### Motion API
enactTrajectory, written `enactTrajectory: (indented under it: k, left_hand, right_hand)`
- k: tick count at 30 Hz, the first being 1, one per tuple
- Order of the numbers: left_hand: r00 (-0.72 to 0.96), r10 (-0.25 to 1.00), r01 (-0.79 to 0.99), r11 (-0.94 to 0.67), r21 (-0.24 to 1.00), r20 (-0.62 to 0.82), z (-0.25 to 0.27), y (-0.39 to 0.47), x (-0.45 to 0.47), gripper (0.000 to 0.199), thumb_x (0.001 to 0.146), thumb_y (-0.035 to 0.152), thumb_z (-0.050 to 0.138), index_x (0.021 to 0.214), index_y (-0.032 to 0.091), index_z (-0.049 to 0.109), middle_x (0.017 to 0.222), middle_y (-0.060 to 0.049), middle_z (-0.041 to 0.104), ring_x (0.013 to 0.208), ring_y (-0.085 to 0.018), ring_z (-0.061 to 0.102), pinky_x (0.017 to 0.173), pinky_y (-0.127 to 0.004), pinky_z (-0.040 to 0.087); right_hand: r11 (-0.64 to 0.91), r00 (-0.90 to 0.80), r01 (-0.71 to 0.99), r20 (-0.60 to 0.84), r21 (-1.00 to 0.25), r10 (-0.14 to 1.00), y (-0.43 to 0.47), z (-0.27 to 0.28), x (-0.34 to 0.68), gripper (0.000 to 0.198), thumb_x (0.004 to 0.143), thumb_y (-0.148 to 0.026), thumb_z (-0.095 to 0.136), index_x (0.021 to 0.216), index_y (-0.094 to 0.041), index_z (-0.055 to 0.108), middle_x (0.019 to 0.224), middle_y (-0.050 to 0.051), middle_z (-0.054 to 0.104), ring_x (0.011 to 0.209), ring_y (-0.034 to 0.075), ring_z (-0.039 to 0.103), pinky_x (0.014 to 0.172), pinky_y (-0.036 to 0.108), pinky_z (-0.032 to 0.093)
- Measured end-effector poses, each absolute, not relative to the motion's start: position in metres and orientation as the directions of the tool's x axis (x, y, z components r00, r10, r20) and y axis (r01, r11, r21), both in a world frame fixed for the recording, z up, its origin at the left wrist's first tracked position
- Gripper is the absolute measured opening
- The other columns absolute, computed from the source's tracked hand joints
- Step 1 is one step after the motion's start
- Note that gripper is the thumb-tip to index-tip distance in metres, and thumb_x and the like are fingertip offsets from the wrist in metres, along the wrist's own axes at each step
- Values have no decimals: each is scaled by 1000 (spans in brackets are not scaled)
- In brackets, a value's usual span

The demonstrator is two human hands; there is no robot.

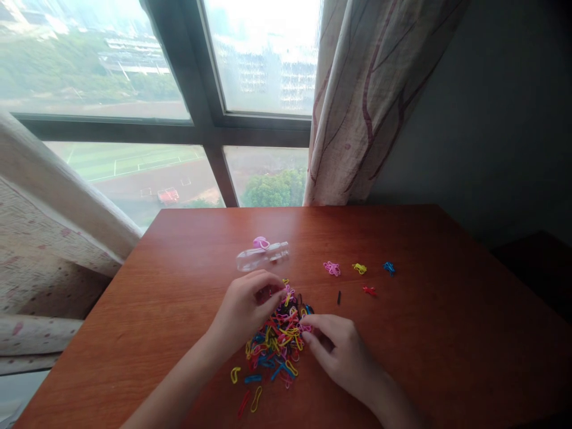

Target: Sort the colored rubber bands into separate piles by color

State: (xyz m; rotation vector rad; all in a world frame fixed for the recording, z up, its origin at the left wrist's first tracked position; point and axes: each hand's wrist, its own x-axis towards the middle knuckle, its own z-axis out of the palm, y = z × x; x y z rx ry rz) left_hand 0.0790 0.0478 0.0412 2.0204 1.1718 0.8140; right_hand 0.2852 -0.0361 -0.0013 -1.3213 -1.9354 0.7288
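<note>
A heap of small coloured rubber bands (279, 336) lies on the table between my hands, mixing yellow, red, pink, blue and black. My left hand (250, 307) is at the heap's upper left, thumb and index finger pinched together beside some pink and yellow bands; what they hold, if anything, is unclear. On the heap's right side, my right hand (342, 351) pinches a pink rubber band (305, 327) between thumb and forefinger. To the right are small separate piles of pink bands (332, 269), yellow bands (359, 269), blue bands (388, 268) and red bands (369, 291), plus one black band (339, 297).
A clear plastic bottle (254, 259) lies on its side behind the heap, with a pink and purple item (261, 242) against it. Several loose bands (256, 399) lie near the front. The brown wooden table (429, 357) reaches back to a window and curtains (357, 107).
</note>
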Motion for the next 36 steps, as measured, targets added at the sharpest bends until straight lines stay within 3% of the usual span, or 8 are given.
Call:
enactTrajectory:
  k: [7,21,29,36]
  left_hand:
    - [491,843,466,-468,750,221,46,85,122,10,85,21,63,80,15,70,68,-1,65,59,-11,54,53,-21,40]
    - [560,812,530,-505,681,165,19,116,188,17,76,10,59,81,18,74,75,-3,73,66,-17,64,61,-24,44]
    - [598,785,487,-515,705,161,34,111,172,17,78,11,59,86,18,74,79,-3,74,68,-15,64,60,-22,45]
    - [598,790,507,-504,699,136,44,83,109,16,83,11,56,86,17,70,77,-2,71,64,-14,61,60,-23,43]
  right_hand:
    - [455,-399,567,254,-687,881,-38,-4,262,16,89,-18,58,100,-24,69,85,1,75,77,18,69,71,26,48]
    - [411,-353,612,231,-676,907,-39,-14,264,15,91,-17,57,94,-23,70,83,2,74,76,18,69,71,26,48]
    - [409,-347,614,234,-675,908,-39,-15,264,15,92,-17,56,95,-24,70,82,1,74,74,17,68,70,26,48]
    - [414,-331,592,260,-691,907,-39,-10,263,18,90,-15,52,85,-22,68,75,2,72,68,17,65,64,25,45]
